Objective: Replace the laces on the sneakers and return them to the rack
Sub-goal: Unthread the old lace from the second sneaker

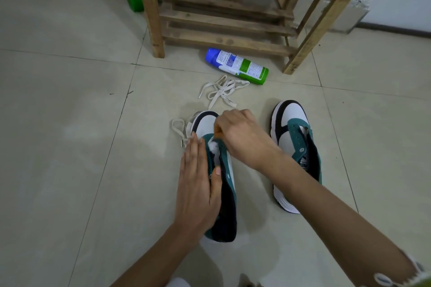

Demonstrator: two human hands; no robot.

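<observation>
Two white, teal and black sneakers stand on the tiled floor, toes pointing away from me. My left hand (198, 184) lies flat with straight fingers against the left side of the left sneaker (227, 205), its thumb on the teal eyelet panel. My right hand (238, 135) is curled over that sneaker's tongue near the toe, pinching something small at the eyelets that its fingers hide. The right sneaker (292, 144) stands unlaced and untouched. One cream lace (224, 93) lies loose beyond the toes; another lace (179, 128) loops beside the left sneaker's toe.
A wooden rack (226, 21) with slatted shelves stands ahead by the wall. A blue-capped, green and white spray can (238, 66) lies on its side in front of it. A green object (135, 1) sits left of the rack.
</observation>
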